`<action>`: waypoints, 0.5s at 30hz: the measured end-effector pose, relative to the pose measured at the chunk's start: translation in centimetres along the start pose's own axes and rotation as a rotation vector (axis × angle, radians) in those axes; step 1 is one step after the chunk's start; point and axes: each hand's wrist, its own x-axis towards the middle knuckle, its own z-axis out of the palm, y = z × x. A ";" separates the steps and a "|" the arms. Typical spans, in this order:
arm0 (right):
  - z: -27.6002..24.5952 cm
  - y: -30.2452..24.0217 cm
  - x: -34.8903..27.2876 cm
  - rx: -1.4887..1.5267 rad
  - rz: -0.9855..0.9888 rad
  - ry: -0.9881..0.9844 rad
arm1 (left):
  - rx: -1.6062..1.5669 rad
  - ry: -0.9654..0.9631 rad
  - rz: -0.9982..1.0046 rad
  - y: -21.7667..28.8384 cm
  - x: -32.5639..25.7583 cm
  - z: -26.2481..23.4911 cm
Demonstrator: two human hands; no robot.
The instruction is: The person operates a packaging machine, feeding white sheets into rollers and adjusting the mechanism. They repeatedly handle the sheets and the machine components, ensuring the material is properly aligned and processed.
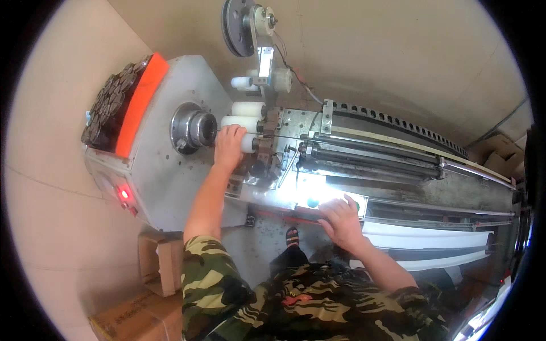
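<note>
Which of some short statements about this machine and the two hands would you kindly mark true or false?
1. The left hand is at the white cylindrical rollers. True.
2. The right hand is also at the rollers. False: the right hand is at the pale rectangular panel.
3. The small red lamp on the grey metal housing is lit. True.
4. The brown cardboard box sits on top of the housing. False: the box is below, toward the picture's lower left.
5. The dark grey round disc is near the picture's top edge. True.
</note>
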 end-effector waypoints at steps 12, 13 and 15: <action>0.7 -3.8 1.9 -0.052 -0.008 -0.182 | -0.026 0.009 0.004 0.7 -0.2 -0.8; 0.6 -3.5 2.0 -0.046 -0.006 -0.198 | -0.029 -0.001 0.001 0.8 -0.1 -0.8; 0.8 -3.4 2.4 -0.018 0.007 -0.221 | -0.017 -0.023 0.005 0.8 -0.1 -1.2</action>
